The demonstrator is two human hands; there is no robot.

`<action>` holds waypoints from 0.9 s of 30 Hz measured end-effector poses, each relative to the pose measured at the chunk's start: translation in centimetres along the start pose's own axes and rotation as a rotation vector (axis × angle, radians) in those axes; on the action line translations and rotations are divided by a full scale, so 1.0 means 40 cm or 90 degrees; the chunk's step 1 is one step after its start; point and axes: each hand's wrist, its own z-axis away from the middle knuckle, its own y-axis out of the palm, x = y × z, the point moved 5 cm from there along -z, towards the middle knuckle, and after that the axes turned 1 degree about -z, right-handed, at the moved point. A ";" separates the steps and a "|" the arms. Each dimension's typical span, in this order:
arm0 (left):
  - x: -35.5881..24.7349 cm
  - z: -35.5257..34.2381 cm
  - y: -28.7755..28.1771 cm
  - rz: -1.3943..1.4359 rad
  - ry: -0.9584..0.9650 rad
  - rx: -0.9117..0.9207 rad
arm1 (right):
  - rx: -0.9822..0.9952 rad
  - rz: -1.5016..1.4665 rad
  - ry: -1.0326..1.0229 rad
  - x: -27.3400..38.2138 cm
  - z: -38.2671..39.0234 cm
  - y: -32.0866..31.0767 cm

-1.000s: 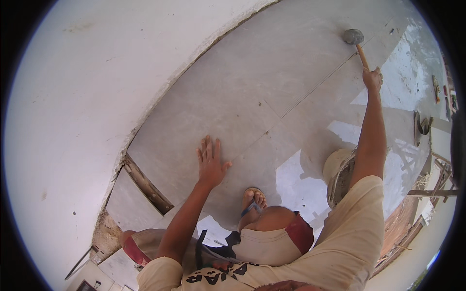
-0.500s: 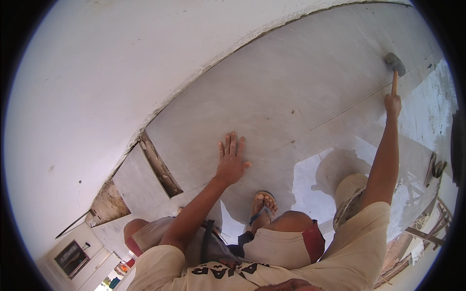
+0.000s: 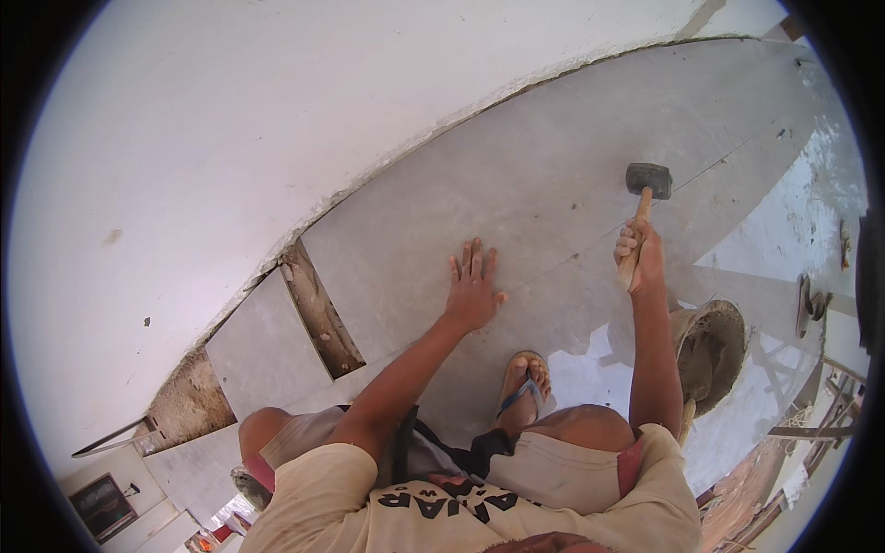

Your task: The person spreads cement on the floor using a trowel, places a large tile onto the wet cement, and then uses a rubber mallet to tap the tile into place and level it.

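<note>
In my right hand (image 3: 643, 256) is the wooden handle of a rubber mallet (image 3: 649, 180), fingers wrapped round it. The mallet's dark head hangs over the large grey floor tiles (image 3: 433, 207), close to a joint line; I cannot tell whether it touches. My left hand (image 3: 475, 288) lies flat on the tile with its fingers spread, holding nothing. Left of that hand, an open gap (image 3: 320, 313) shows rough mortar between the big tile and a smaller grey tile (image 3: 265, 343).
A white wall (image 3: 212, 138) runs along the far side. Beside my right forearm stands a mortar-crusted bucket (image 3: 714, 355). My sandalled foot (image 3: 525, 387) rests on the tiles. Bare rough ground (image 3: 192, 401) shows at the left, and a pair of sandals (image 3: 811, 300) lies at the right.
My right hand has drawn the mallet back from the far right, nearer to me and leftward. The left hand stays flat on the tile. The view has shifted, and the bucket's inside now shows.
</note>
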 end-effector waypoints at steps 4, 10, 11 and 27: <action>-0.005 0.002 0.016 -0.004 0.009 -0.026 | -0.047 -0.009 0.043 -0.220 0.245 -0.070; 0.009 0.015 0.029 0.026 0.012 -0.098 | -0.168 -0.078 0.069 -0.404 0.377 -0.105; 0.002 0.013 0.029 0.025 0.018 -0.100 | -0.194 -0.072 0.062 -0.419 0.384 -0.105; 0.016 0.021 0.036 0.046 0.004 -0.098 | -0.172 0.202 0.105 -0.427 0.365 -0.066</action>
